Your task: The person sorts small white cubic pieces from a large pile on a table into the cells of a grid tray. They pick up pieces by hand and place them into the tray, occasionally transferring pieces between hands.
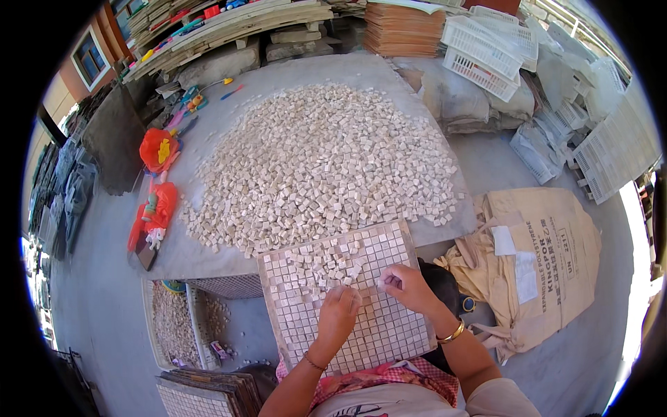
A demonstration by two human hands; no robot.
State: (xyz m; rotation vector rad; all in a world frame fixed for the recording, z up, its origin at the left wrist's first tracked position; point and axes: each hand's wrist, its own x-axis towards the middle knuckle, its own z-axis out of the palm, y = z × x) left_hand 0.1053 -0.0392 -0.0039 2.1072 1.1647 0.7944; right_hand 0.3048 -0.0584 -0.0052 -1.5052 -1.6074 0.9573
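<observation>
A square grid tray [408, 243] rests across my lap and against the near edge of the stone table, most of its cells filled with small pale stone mosaic tiles. Loose tiles [326, 263] lie scattered over its upper left part. My left hand [339, 313] is over the middle of the tray, fingers bent down and drawn together by the loose tiles. To its right, my right hand [408, 286] pinches thumb and forefinger above the filled cells. Whatever either hand's fingertips hold is too small or hidden to make out.
A wide heap of stone tiles [326, 160] covers the table [229, 258]. Red plastic bags [158, 149] and toys line its left edge. Below left are a bin of tiles [172, 320] and stacked tile trays [201, 396]. A tan sack [535, 271] lies right; white crates [483, 55] stand behind.
</observation>
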